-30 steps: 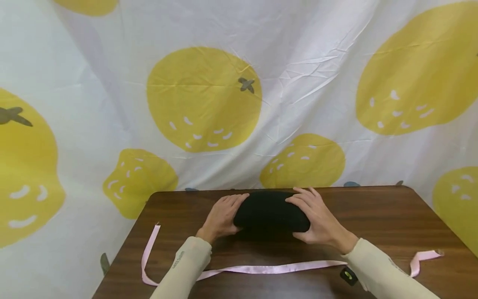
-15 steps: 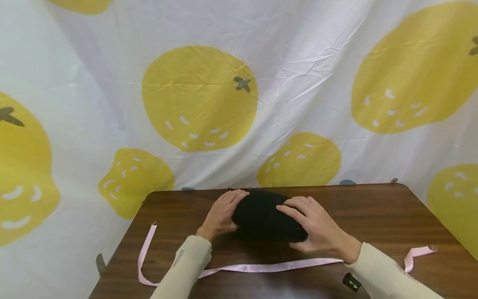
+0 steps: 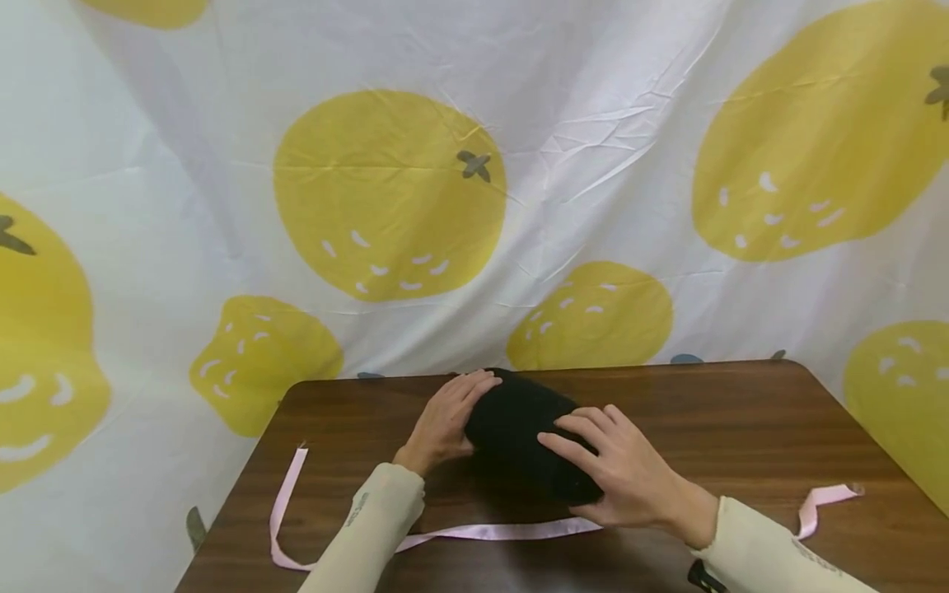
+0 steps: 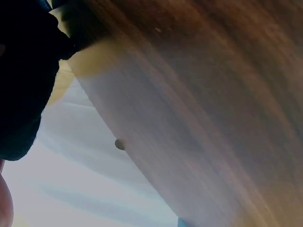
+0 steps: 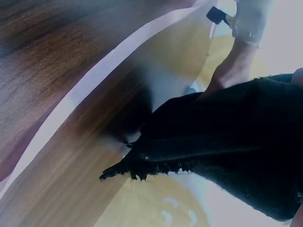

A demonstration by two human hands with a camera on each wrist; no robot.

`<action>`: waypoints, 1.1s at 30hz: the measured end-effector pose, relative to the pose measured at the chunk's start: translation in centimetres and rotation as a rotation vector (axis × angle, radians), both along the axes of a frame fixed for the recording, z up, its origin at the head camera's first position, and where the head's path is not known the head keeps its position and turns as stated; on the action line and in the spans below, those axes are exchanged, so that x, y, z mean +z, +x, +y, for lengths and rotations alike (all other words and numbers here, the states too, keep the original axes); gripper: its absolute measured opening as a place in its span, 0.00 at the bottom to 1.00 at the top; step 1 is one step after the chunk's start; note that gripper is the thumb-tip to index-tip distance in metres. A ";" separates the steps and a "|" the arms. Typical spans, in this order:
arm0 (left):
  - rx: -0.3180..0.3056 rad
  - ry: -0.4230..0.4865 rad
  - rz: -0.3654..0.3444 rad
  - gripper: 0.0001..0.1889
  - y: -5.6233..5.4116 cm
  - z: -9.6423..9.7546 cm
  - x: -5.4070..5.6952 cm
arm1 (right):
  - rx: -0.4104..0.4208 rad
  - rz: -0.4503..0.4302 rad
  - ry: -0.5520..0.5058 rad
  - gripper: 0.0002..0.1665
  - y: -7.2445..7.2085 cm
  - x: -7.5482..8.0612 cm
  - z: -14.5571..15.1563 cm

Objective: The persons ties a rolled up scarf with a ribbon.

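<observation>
A black cloth bundle (image 3: 522, 428) with a rounded, thick shape is held over the table by both hands. It slants, its right end lower and nearer than its left. My left hand (image 3: 443, 418) grips the left end, fingers over the top and thumb beneath. At the right end my right hand (image 3: 630, 473) holds it the same way. Ragged, fringe-like threads hang from the cloth (image 5: 227, 137) in the right wrist view, which also catches part of the left hand (image 5: 232, 66). Below the bundle a pink satin ribbon (image 3: 511, 531) lies across the table, partly hidden by the forearms.
The brown wooden table (image 3: 741, 428) has rounded far corners. Behind it hangs a white curtain (image 3: 415, 49) printed with yellow lemons. A small black device (image 3: 704, 576) sits at the right wrist.
The bundle's right end has swung down and nearer, so it now slants. My right hand moved down and slightly left with it; the left hand stayed nearly in place.
</observation>
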State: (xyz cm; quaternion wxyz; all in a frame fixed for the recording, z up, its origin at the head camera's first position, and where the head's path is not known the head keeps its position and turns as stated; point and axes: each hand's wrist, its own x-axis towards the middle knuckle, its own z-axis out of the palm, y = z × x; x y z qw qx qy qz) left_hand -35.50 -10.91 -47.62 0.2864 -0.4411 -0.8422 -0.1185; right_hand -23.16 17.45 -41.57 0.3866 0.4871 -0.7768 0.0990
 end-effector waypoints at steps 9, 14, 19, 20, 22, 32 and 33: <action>-0.037 -0.032 0.027 0.56 0.3 0.5 0.2 | 0.018 0.091 0.043 0.51 1.7 0.0 -0.7; -0.062 -0.032 0.054 0.56 0.6 0.9 0.5 | 0.029 0.125 0.030 0.54 2.6 -0.1 -1.3; -0.103 -0.067 0.087 0.59 0.9 1.1 1.0 | 0.000 0.154 0.062 0.55 4.2 -0.3 -1.9; -0.109 -0.079 0.093 0.60 1.0 1.2 1.1 | -0.008 0.144 0.070 0.57 4.6 -0.4 -2.0; -0.110 -0.108 0.102 0.62 1.2 1.3 1.2 | -0.017 0.114 0.077 0.59 5.2 -0.6 -2.2; -0.136 -0.148 0.155 0.65 1.7 1.8 1.2 | -0.041 0.258 0.022 0.33 6.4 -1.6 -3.8; -0.140 -0.145 0.160 0.65 1.8 1.9 1.2 | -0.045 0.280 0.009 0.29 6.5 -1.7 -4.0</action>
